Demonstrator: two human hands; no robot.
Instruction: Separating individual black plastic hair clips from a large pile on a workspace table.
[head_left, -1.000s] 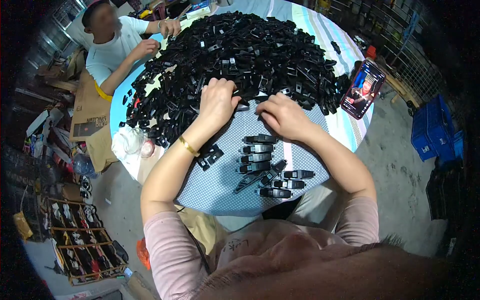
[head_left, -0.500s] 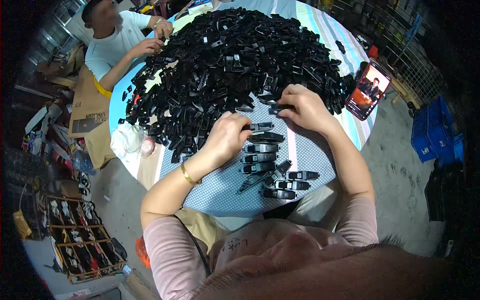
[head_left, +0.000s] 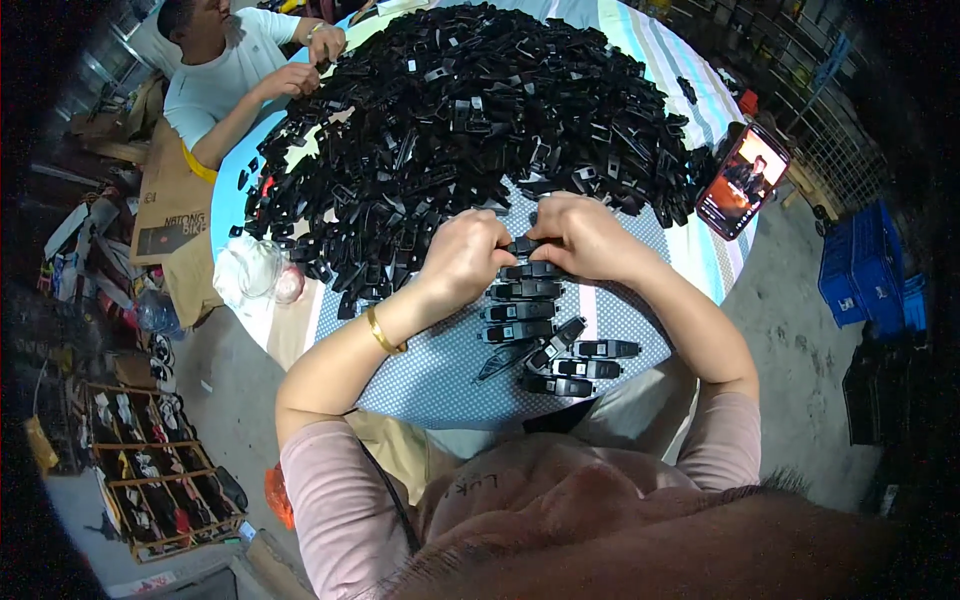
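Note:
Between my two hands, at the front edge of a big heap of black plastic parts (head_left: 480,110), is one small black clip-like part (head_left: 522,245). My left hand (head_left: 462,258) is closed on its left end with thumb and fingers. My right hand (head_left: 580,238) pinches the same part from the right. Just nearer to me, several similar black parts (head_left: 518,312) lie in a rough column on the dotted cloth. A few more (head_left: 575,368) lie at its near end, some turned at an angle. The exact kind of these parts is too small to tell.
A phone (head_left: 742,182) showing a video stands at the table's right. At the left edge sits a white plastic bag (head_left: 245,275). Across the table to the left, another person (head_left: 235,75) handles something at the heap. Blue cases (head_left: 865,265) stand on the floor at right.
My right hand has moved left from the heap's edge, bringing a black part to the one in my left hand. Both hands now meet at one part.

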